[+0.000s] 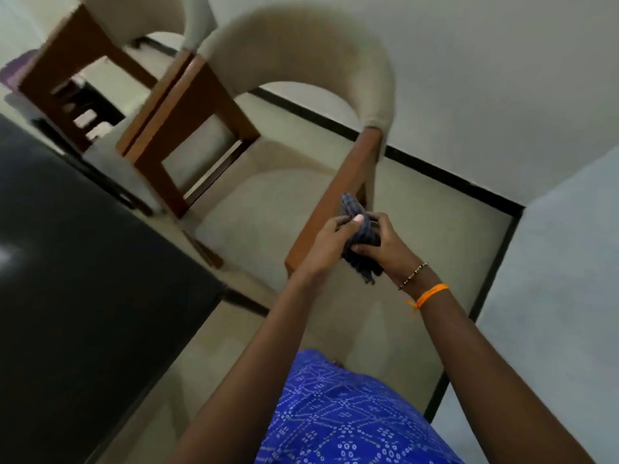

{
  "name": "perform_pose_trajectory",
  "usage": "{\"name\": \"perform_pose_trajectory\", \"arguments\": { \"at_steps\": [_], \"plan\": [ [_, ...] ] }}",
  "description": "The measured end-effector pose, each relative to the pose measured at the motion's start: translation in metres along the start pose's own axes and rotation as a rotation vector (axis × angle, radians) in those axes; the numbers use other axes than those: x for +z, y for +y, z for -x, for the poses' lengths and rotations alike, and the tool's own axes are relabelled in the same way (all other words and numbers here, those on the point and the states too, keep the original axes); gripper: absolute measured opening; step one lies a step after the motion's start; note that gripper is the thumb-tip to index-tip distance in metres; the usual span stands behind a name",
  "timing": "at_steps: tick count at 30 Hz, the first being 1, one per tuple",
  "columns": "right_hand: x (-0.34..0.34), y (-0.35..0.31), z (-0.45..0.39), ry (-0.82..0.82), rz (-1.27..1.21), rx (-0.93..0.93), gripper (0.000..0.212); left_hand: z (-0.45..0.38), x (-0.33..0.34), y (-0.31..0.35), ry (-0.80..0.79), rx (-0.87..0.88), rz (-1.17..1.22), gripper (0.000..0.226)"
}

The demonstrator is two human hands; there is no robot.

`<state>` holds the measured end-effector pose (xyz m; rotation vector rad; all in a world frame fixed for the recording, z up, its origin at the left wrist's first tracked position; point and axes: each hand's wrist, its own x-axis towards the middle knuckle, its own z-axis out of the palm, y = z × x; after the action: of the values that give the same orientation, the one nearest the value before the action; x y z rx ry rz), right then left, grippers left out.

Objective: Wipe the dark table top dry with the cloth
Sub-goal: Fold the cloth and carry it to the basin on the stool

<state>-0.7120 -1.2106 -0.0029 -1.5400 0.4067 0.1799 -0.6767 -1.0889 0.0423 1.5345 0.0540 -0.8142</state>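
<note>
A bunched dark checked cloth [363, 237] is held between both hands in front of my body, away from the table. My left hand [330, 244] grips its left side, thumb across the top. My right hand [385, 246] curls round its right side; a bead bracelet and an orange thread sit on that wrist. The dark table top [83, 262] fills the left of the view, its corner near the middle, with a bright glare spot at the far left edge.
A cream upholstered chair with wooden arms [301, 182] stands just beyond my hands, beside the table's corner. A second similar chair [100, 78] stands further back left. White walls with a black skirting line run along the right. Pale floor lies below.
</note>
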Motion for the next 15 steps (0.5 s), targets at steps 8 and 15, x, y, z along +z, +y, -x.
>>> {"name": "perform_pose_trajectory", "arguments": {
  "at_steps": [8, 15],
  "plan": [
    [-0.110, -0.028, -0.039, 0.110, -0.211, -0.132, 0.057, -0.105, 0.078, 0.037, -0.037, 0.065, -0.097, 0.037],
    [-0.206, -0.052, -0.150, 0.410, -0.600, 0.250, 0.029, -0.225, 0.129, 0.106, -0.014, 0.003, 0.023, 0.025]
  ]
}}
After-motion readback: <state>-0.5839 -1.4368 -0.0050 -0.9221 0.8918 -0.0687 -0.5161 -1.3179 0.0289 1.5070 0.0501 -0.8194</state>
